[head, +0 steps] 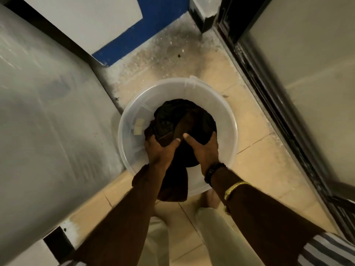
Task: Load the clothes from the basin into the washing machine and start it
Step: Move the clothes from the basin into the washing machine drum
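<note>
A translucent plastic basin (226, 116) stands on a floor (255, 160) of pale beige tiles that turns grimy and speckled towards its far edge. That far edge meets a wall with a blue painted band (149, 29). The dark clothes (184, 120) lie bundled in the basin. The left hand (161, 148) and the right hand (203, 148) each grip the near side of the bundle, fingers curled into the cloth. A brown piece hangs over the basin's near rim. A blurred grey panel (48, 112), possibly the washing machine's side, runs along the floor's left edge. A dark door frame (269, 93) runs along the right.
</note>
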